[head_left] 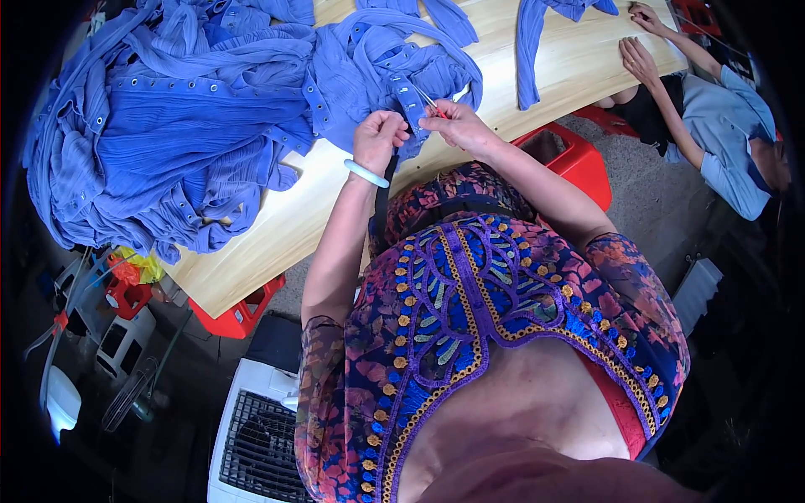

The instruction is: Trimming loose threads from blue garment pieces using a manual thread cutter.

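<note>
A blue ribbed garment [408, 99] lies bunched near the table's front edge. Its button strip, set with small pale fastenings, runs between my two hands. My left hand [381, 138], with a pale bangle on the wrist, is closed in a pinch at the strip's left edge; its fingertips partly hide what they grip. On the strip's right side, my right hand [459, 127] is closed round small red-handled scissors [439, 112]. Their thin metal blades point up and left, over the garment. The fingers cover most of the handles.
A large heap of similar blue garments [201, 117] with eyelets covers the left of the wooden table [251, 267]. Another blue piece [528, 63] hangs toward the right edge. Across that corner, a person in light blue [721, 126] rests both hands on the table. Red stools [579, 159] stand below.
</note>
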Demonstrator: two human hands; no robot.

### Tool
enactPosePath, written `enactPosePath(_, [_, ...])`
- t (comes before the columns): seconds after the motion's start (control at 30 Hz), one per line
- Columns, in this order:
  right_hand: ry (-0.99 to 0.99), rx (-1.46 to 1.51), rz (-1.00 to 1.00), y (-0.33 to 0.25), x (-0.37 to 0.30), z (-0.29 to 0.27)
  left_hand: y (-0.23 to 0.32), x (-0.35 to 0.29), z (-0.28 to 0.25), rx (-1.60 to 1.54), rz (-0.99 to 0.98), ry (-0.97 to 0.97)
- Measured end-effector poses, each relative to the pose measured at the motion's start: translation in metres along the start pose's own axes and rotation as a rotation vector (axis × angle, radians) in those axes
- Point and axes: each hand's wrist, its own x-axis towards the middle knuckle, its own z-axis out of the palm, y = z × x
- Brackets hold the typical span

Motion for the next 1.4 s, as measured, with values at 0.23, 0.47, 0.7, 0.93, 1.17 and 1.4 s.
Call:
enactPosePath(0.23, [0.001, 0.095, 0.064, 0.004, 0.005, -0.006, -0.001, 0.008, -0.023, -0.285, -0.003, 0.121])
enactPosePath(0.47, [0.032, 0.063, 0.031, -0.016, 0.009, -0.007, -0.009, 0.007, -0.029, 0.362, 0.259, 0.033])
enactPosePath(0.7, [0.033, -0.282, -0.175, -0.047, 0.012, 0.006, 0.012, 0.0, -0.005, 0.276, 0.067, -0.273])
enactPosePath(0.93, [-0.071, -0.533, -0.436, -0.093, 0.014, 0.02, 0.061, -0.023, 0.013, -0.268, -0.144, -0.313])
enactPosePath(1.17, [0.229, -0.584, -0.681, -0.118, -0.01, 0.02, 0.084, -0.033, 0.019, -0.587, -0.064, -0.369])
enactPosePath(1.4, [0.199, -0.532, -0.559, -0.098, -0.055, 0.005, 0.087, -0.031, 0.015, -0.728, 0.017, -0.296])
